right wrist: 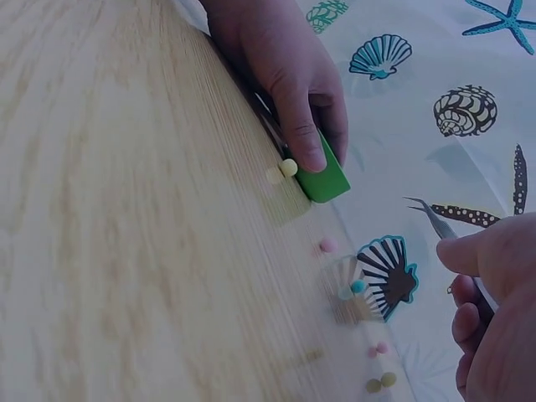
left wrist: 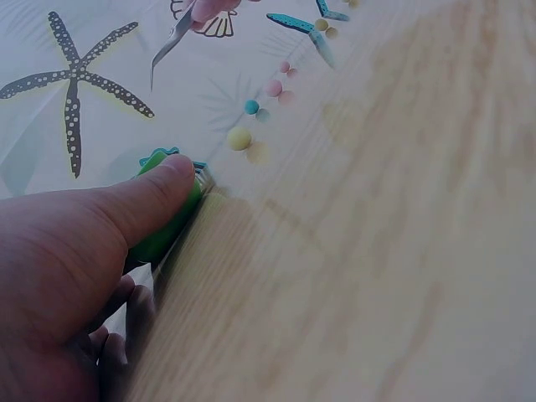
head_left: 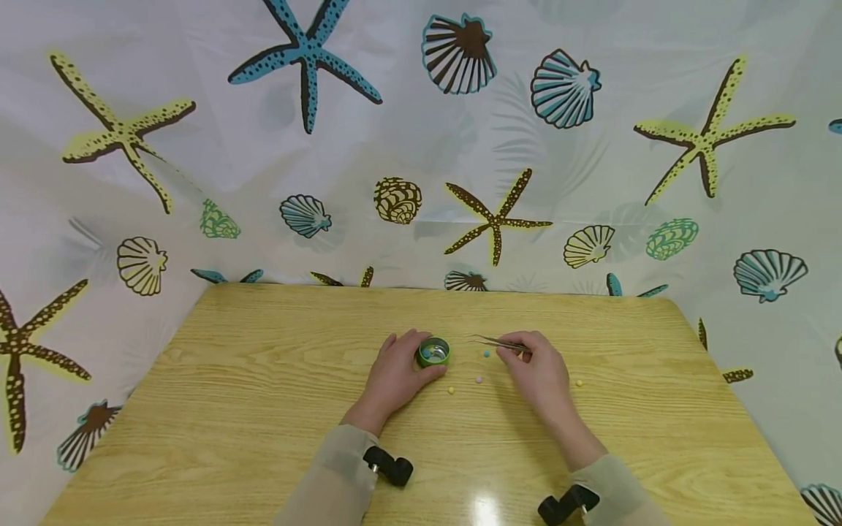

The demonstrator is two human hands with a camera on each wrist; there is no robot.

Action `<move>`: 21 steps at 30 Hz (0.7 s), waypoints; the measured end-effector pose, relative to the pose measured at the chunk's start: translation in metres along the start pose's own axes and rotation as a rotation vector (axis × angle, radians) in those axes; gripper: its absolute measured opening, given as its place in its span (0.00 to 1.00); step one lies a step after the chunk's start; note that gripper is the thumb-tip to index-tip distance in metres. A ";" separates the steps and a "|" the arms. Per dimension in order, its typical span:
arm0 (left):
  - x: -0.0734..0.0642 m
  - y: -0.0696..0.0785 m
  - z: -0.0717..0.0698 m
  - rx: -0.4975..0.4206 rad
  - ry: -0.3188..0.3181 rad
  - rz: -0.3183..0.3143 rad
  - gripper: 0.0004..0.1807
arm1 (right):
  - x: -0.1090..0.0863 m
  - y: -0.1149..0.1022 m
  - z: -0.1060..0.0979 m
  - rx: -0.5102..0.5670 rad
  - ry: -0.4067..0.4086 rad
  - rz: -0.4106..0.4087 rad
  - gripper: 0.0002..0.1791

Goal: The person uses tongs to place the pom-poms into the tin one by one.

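My left hand (head_left: 397, 376) holds a small round green tin (head_left: 424, 362), thumb on the near side and fingers round the far side. Inside the tin's shiny interior a blue bead shows. In my right hand (head_left: 541, 370) is a pair of metal tweezers (head_left: 490, 341), pinched between thumb and fingers, their bent tips pointing left toward the tin. Nothing sits between the tips, which stand slightly apart in the right wrist view. Below them on the table lies a blue bead (head_left: 487, 353). A pink bead (head_left: 478, 380) and a yellow bead (head_left: 451, 390) lie between the hands.
Another yellow bead (head_left: 579, 383) lies to the right of my right hand. A second, smaller pink bead (right wrist: 382, 347) shows in the right wrist view. The wooden table (head_left: 263, 365) ends at a wall cloth (head_left: 368, 146) printed with shells and starfish.
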State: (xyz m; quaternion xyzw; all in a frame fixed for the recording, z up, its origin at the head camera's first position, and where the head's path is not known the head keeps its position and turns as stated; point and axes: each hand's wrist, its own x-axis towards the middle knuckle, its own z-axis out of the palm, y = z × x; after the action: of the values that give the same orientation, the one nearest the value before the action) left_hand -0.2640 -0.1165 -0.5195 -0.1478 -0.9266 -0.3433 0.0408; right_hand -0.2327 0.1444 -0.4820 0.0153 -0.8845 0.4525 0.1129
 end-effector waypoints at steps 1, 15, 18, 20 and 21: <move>0.000 0.000 0.000 -0.001 0.002 0.000 0.33 | 0.000 0.001 -0.002 0.001 0.005 0.006 0.06; 0.000 0.002 0.001 -0.006 0.010 -0.013 0.33 | -0.008 0.024 -0.036 0.024 0.017 0.092 0.11; 0.000 0.002 0.001 -0.004 0.013 -0.010 0.32 | -0.011 0.029 -0.044 0.022 0.011 0.103 0.11; 0.000 0.001 0.002 -0.004 0.013 -0.010 0.33 | -0.014 0.033 -0.049 0.021 0.013 0.111 0.12; 0.000 0.001 0.002 -0.005 0.013 -0.010 0.33 | -0.015 0.035 -0.051 0.024 0.015 0.114 0.12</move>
State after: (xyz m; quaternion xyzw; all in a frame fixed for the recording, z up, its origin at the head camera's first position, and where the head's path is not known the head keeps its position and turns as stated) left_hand -0.2634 -0.1144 -0.5198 -0.1410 -0.9262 -0.3469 0.0447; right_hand -0.2135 0.2052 -0.4845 -0.0372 -0.8775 0.4689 0.0935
